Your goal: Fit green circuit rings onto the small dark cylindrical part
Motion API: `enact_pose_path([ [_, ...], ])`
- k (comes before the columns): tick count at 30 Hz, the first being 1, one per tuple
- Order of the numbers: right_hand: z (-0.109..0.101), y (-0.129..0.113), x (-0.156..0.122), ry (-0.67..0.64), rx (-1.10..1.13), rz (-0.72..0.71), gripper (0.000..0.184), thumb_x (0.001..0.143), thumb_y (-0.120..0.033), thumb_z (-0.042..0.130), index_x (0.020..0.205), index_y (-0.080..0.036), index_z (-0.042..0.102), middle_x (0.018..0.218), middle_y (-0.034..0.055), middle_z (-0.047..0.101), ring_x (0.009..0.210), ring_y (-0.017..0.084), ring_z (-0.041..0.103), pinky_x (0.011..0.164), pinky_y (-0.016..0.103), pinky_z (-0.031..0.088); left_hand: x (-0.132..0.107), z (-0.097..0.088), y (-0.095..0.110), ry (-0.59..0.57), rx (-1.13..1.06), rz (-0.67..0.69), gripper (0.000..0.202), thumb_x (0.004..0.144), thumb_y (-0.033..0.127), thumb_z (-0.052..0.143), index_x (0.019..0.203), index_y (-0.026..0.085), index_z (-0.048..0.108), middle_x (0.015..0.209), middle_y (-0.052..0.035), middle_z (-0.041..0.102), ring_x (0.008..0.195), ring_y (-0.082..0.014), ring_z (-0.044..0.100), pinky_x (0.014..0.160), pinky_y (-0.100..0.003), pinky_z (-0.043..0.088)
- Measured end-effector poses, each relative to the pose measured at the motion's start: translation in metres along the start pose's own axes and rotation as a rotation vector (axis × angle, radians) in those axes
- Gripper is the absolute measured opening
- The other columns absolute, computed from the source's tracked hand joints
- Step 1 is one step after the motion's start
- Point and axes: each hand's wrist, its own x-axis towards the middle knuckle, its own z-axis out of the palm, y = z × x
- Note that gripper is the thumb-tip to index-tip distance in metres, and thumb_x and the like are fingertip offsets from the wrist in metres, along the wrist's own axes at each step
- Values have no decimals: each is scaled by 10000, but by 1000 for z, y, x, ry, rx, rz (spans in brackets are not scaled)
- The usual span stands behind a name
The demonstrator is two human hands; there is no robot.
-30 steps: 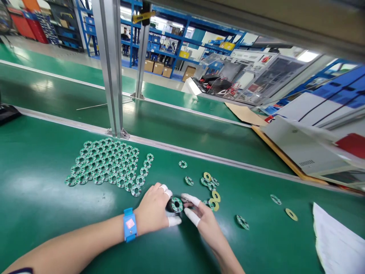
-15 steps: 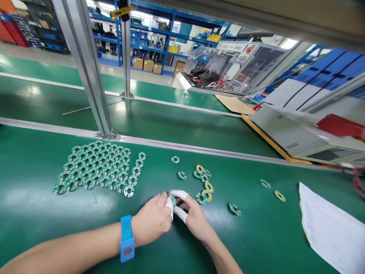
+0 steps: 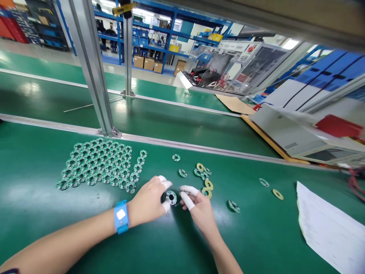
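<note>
A ring-shaped green circuit board with a dark centre hole faces up in front of me. My left hand reaches around its left side, thumb and forefinger spread apart; the thumb is close to the rim, and I cannot tell whether it touches. Just right of that board, my right hand has its thumb and forefinger drawn together. Anything between those fingertips is too small or hidden to make out. White finger cots cover fingertips on both hands. A blue wrist strap circles my left wrist.
Rows of ring boards lie at left, beside a short column of them. Loose boards and yellow rings lie beyond my right hand. Farther right are another board and a paper sheet. A metal post rises behind.
My hands have moved apart, the left one opening its fingers around the ring board. That board now shows its face between them. The view has shifted slightly.
</note>
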Motion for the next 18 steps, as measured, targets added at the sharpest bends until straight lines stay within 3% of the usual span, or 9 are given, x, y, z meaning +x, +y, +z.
enact_pose_path([
  [3, 5, -3, 0, -6, -121, -76, 306, 665, -443, 660, 770, -156, 640, 540, 13, 582, 462, 154, 517, 414, 257, 426, 3, 7, -6, -80, -159, -66, 590, 664, 315, 744, 1179, 119, 532, 1110, -114, 563, 1030, -244, 518, 905, -350, 439],
  [8, 6, -13, 3, -35, -514, -340, 179, 720, -327, 566, 670, -174, 646, 573, 20, 587, 514, 156, 523, 520, 274, 430, 5, 23, -13, -106, -189, -41, 310, 742, 373, 699, 961, 165, 632, 944, -56, 609, 903, -204, 543, 803, -300, 438],
  [14, 4, -16, 0, -59, -852, -492, 219, 766, -276, 471, 697, -166, 648, 570, 25, 559, 495, 155, 522, 502, 259, 394, 6, 25, -18, -113, -90, 12, 312, 814, 473, 588, 883, 172, 634, 858, -52, 595, 859, -202, 530, 754, -287, 419],
  [18, 7, -16, -2, -60, -929, -553, 232, 791, -250, 443, 666, -170, 621, 569, 28, 559, 492, 159, 523, 488, 258, 388, 1, 28, -15, -114, -4, 25, 310, 823, 468, 575, 888, 170, 628, 867, -60, 592, 860, -208, 530, 757, -296, 423],
])
